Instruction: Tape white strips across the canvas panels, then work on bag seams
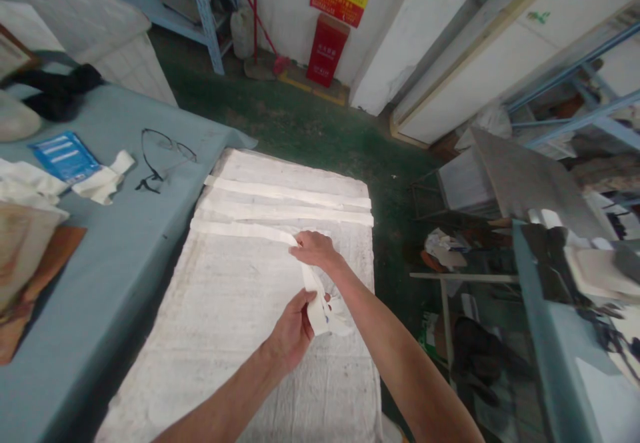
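My left hand point(295, 326) is closed around a bunched length of white cloth strip point(319, 315), whose loose folds hang beside the fingers. Farther forward, my right hand point(316, 248) pinches the same strip. From the right fingers the strip runs left across the white-covered board point(225, 296) to its left edge. Two more white strips lie across the board beyond it: a far strip point(285, 193) and a nearer strip point(300, 215), both reaching the right edge. The covering looks wrinkled and has grey and brownish stains.
On the left, a blue-covered table point(120, 243) holds eyeglasses point(167, 153), a blue packet point(67, 156) and cloth scraps point(105, 179). A red box point(327, 51) stands by the far wall. Another cluttered table point(555, 356) and a grey board point(535, 176) are on the right.
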The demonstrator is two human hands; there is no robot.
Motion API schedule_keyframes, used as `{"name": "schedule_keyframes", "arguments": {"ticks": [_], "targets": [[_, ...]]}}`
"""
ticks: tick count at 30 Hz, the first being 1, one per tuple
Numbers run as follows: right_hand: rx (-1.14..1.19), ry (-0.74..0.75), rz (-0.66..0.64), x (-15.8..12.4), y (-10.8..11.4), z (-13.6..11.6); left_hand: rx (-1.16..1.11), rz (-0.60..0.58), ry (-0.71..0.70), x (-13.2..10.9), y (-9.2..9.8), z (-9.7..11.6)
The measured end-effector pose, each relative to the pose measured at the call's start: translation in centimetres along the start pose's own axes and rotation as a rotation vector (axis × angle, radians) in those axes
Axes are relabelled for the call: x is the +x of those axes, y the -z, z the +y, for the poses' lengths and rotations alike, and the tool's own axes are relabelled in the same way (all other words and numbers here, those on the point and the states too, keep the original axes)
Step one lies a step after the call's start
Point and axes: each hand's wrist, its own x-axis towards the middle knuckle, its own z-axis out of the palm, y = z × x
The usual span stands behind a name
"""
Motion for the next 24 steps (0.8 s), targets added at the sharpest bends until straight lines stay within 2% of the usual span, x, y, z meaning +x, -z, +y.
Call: {"name": "schedule_keyframes", "arguments": {"ticks": [4, 8, 15, 19, 24], "targets": [[-0.079, -0.037, 0.054, -0.2, -0.8, -0.7, 0.027, -0.032, -0.003, 0.5, 0.9, -0.9], [-0.112, -0.007, 0.057, 0.3, -0.9, -0.7, 0.039, -0.052, -0.021, 0.6, 1.5, -1.3], [-0.114, -0.045, 0.072, 0.9, -0.9, -1.0, 0.046, -0.086, -0.041, 0.2, 0.5, -1.4], [-0.078, -0.077, -0.013, 1.1, -0.5, 0.3, 0.035, -0.057, -0.039, -0.3, -0.2, -1.1], [0.001, -0.007, -0.077, 1.9, -0.5, 2.4, -0.002, 0.013, -0.039, -1.7, -0.6, 0.2]]}}
